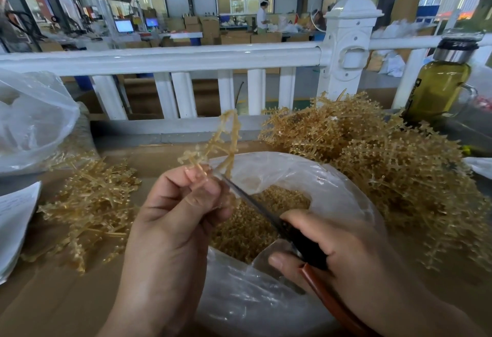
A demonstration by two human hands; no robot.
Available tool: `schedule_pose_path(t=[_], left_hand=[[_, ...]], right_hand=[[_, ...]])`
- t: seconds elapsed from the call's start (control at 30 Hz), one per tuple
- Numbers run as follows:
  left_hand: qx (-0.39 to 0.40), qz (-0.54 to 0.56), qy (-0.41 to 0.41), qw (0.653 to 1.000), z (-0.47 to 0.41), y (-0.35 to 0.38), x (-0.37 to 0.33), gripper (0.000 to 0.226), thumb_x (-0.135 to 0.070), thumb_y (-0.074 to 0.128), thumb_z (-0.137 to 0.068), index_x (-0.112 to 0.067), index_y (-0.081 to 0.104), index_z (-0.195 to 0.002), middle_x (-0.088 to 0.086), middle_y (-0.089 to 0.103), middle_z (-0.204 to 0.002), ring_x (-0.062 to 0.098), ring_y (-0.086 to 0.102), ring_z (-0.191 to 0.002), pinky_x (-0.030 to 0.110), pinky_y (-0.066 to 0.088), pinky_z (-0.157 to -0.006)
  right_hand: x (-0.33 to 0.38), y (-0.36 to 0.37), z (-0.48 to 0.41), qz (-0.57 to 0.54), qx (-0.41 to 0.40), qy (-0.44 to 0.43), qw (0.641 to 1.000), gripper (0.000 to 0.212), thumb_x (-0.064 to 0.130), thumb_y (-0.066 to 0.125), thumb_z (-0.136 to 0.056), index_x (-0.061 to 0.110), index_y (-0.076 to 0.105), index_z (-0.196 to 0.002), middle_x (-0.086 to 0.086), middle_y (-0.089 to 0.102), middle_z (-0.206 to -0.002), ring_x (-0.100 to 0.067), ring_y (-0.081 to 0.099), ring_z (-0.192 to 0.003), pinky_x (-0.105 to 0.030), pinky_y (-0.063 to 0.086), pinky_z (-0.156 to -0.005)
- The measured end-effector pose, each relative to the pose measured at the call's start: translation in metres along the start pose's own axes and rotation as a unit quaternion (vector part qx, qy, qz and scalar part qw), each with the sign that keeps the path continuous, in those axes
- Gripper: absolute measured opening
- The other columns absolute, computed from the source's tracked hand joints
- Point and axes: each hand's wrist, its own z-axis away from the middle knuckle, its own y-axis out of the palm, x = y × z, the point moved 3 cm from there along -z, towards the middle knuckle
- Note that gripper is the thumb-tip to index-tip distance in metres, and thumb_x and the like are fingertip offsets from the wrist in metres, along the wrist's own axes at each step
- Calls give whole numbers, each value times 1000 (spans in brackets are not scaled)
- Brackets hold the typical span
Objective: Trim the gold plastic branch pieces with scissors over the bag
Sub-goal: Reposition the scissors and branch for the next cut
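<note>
Two heaps of gold plastic branch pieces, a smaller left heap and a larger right heap, lie on a brown cardboard surface before a white railing, with a factory hall of cartons beyond and a bottle at far right. Left hand pinches one branch piece between thumb and curled fingertips, upright above the open clear bag of trimmings. Right hand grips the scissors by the handles, fingers curled, blade tips at the piece's stem beside the left fingertips.
</note>
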Motion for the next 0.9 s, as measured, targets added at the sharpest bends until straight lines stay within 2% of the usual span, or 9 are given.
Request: schedule_pose_path(t=[0.13,0.2,0.27,0.43,0.5,0.6,0.67,0.77,0.9], left_hand=[[-5,25,-10,1000,-3,0,4,7,-25,67,-78,-25,66,-70,-2,63,-71,13,61,-65,26,55,-63],[-23,14,-10,1000,-4,-2,6,10,-25,75,-76,-25,68,-69,-2,63,-69,11,62,-63,25,55,-62],[-34,6,-3,999,-4,-2,7,9,-25,70,-76,-25,69,-67,-2,65,-69,11,62,-62,24,56,-62],[-31,-20,23,999,-5,-3,4,12,-20,78,-75,-27,69,-73,-1,69,-73,12,66,-64,26,58,-63],[-37,-24,27,999,-5,-4,4,11,-20,75,-78,-27,69,-72,0,69,-73,13,66,-64,26,58,-63],[-40,-19,23,999,-6,-4,4,20,-17,60,-83,-27,68,-68,1,69,-72,14,67,-64,27,58,-63],[-39,-13,17,999,-6,-4,4,17,-17,61,-81,-26,67,-68,2,70,-72,15,68,-65,27,59,-63],[-27,4,3,1000,-7,-3,4,14,-18,62,-80,-25,67,-69,1,69,-74,15,69,-67,27,59,-64],[-24,18,-17,999,-7,-4,6,15,-20,63,-80,-26,66,-67,-5,68,-76,13,68,-72,24,57,-64]], right_hand=[[-4,1,-2,-20,23,13,999,46,74,47,-80,41,58,-110,21,65,-81,4,62,-78,-14,48,-65],[-4,-1,-2,-2,8,10,1000,41,71,51,-79,41,60,-106,22,65,-78,5,62,-76,-9,45,-66],[-2,-2,-2,9,7,20,1000,40,71,52,-77,43,61,-104,23,64,-78,7,61,-78,-3,41,-72],[0,-4,-3,6,21,31,999,45,75,46,-77,44,56,-108,26,62,-86,11,58,-82,-8,44,-67],[0,-4,-3,19,28,32,999,47,78,41,-76,48,50,-110,30,60,-94,12,56,-87,-13,44,-73],[0,-4,-3,20,28,27,999,45,77,42,-79,47,50,-110,28,60,-91,13,56,-84,-9,39,-89],[-1,-4,-4,24,29,26,999,43,76,44,-80,45,52,-108,26,61,-87,12,57,-80,-9,42,-82],[-1,-5,-5,27,31,31,999,43,75,46,-81,44,52,-110,24,60,-80,11,56,-73,-9,41,-60],[-1,-5,-3,38,19,32,999,43,75,45,-80,42,54,-106,26,56,-71,11,53,-67,-11,35,-54]])
